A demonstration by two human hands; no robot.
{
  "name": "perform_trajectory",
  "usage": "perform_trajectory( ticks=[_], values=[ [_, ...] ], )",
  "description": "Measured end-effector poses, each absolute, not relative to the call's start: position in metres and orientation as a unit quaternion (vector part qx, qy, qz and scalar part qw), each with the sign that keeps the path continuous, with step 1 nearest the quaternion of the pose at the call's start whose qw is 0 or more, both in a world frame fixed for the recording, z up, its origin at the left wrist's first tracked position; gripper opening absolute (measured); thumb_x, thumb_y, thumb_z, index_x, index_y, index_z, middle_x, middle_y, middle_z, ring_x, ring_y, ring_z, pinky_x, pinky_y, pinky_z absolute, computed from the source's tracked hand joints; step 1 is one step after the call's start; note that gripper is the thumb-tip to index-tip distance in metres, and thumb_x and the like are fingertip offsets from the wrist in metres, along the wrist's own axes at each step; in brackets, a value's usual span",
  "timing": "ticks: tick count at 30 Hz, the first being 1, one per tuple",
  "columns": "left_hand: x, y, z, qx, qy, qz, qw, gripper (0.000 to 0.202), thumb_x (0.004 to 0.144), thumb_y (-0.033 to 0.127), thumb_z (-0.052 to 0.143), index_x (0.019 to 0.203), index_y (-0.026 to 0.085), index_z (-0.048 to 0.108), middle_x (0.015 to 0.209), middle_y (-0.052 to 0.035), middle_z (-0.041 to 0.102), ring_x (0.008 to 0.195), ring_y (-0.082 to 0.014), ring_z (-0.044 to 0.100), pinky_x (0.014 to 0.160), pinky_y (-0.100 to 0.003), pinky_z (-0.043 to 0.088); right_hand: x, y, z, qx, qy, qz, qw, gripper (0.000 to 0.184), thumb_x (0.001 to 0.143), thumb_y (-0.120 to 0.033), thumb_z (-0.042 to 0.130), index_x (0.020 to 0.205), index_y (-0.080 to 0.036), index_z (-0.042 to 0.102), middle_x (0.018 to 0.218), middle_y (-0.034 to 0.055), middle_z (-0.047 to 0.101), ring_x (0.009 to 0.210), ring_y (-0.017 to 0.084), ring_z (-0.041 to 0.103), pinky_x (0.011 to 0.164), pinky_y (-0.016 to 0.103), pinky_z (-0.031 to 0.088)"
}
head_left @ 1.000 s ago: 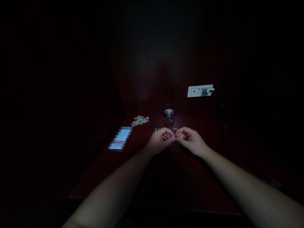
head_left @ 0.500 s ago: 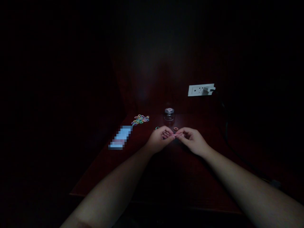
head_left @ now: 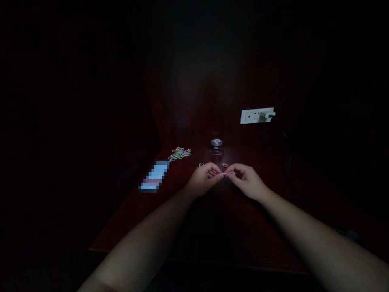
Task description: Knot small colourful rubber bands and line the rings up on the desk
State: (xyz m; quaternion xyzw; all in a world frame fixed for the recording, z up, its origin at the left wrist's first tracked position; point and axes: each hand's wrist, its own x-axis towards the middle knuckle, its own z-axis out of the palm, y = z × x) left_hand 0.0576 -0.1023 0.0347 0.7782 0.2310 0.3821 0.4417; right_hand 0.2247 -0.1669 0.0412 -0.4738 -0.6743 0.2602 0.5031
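Observation:
My left hand (head_left: 204, 179) and my right hand (head_left: 246, 179) meet over a dark red table (head_left: 212, 227) in a dim room. Both pinch the ends of a small pink rubber band (head_left: 224, 173), stretched flat between the fingertips. An orange band (head_left: 225, 165) lies on the table just beyond my fingers. A green band (head_left: 201, 164) lies by my left knuckles. A pile of several coloured bands (head_left: 179, 153) sits further back on the left.
A small glass jar (head_left: 216, 146) stands behind my hands near the back wall. A pale blurred card (head_left: 154, 176) lies at the left. A white wall socket (head_left: 257, 115) holds a plug whose dark cable (head_left: 288, 170) runs down the right side.
The pink band was an open loop between my fingers a second ago; it is now pulled flat into a thin line. My hands have hardly shifted.

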Motion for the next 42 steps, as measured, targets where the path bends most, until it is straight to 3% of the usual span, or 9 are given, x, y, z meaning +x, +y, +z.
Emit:
perform_trajectory(
  ticks=[13, 24, 42],
  values=[
    [0.056, -0.103, 0.036, 0.788, 0.237, 0.359, 0.442, 0.019, 0.080, 0.031, 0.056, 0.081, 0.013, 0.060, 0.076, -0.0029, 0.064, 0.066, -0.0103, 0.056, 0.062, -0.022, 0.043, 0.227, -0.168, 0.042, -0.490, -0.686, 0.226, 0.488, 0.018, 0.081, -0.035, 0.056, 0.078, -0.018, 0.060, 0.065, 0.0015, 0.058, 0.060, 0.014, 0.052, 0.058, 0.027, 0.042],
    [0.054, -0.103, 0.041, 0.832, 0.229, 0.333, 0.380, 0.021, 0.084, 0.032, 0.047, 0.079, 0.014, 0.058, 0.068, 0.0008, 0.056, 0.061, -0.0099, 0.047, 0.058, -0.021, 0.036, 0.242, -0.162, 0.041, -0.501, -0.691, 0.175, 0.491, 0.017, 0.083, -0.033, 0.053, 0.077, -0.018, 0.058, 0.071, 0.0024, 0.059, 0.067, 0.016, 0.055, 0.062, 0.027, 0.042],
    [0.061, -0.107, 0.033, 0.787, 0.210, 0.355, 0.459, 0.018, 0.083, 0.031, 0.051, 0.081, 0.014, 0.056, 0.071, 0.0002, 0.056, 0.061, -0.0084, 0.047, 0.058, -0.020, 0.037, 0.228, -0.168, 0.041, -0.505, -0.730, 0.160, 0.432, 0.014, 0.083, -0.031, 0.053, 0.079, -0.019, 0.059, 0.067, 0.0014, 0.055, 0.062, 0.015, 0.049, 0.059, 0.028, 0.041]
  ],
)
